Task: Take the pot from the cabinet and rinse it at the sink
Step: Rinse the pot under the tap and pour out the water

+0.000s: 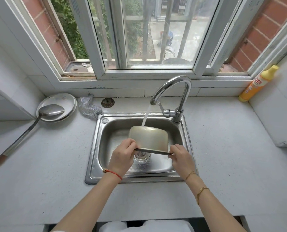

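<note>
The pot [149, 138] and both hands fill the sink [95, 148] at mid-frame; the faucet [176, 92] arches above. Bare counter [231, 156] lies open at right and lower left.

The pot [149, 138] hides its own inside and part of the sink [181, 173] drain beneath.

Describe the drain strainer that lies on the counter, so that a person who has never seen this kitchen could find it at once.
Start from the steel sink under the window and look at the counter behind its back left corner. Between the silvery scouring cloth and the tap lies the drain strainer. It is a small, dark, round, flat disc with a centre knob, unlike the white plates further left.
</note>
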`<control>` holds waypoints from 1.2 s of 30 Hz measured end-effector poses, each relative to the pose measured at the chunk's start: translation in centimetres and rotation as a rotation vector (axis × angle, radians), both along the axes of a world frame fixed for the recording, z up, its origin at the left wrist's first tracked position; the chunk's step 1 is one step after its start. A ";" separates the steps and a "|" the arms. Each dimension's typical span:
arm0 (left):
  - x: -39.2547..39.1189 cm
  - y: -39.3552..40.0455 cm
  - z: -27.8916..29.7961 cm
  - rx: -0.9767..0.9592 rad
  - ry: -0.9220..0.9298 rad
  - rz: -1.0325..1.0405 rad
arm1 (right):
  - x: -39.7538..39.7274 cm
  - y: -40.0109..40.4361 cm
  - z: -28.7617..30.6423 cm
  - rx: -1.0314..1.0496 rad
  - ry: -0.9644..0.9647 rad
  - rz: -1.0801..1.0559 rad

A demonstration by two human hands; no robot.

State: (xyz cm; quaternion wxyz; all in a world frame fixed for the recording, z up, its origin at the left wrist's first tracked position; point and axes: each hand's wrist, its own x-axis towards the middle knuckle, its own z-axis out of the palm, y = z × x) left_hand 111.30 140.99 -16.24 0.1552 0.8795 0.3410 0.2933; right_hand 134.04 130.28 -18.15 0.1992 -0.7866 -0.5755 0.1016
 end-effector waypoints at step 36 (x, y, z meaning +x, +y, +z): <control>-3.1 0.0 -1.1 -0.332 0.038 0.354 | -2.3 7.0 0.5 0.091 0.155 0.109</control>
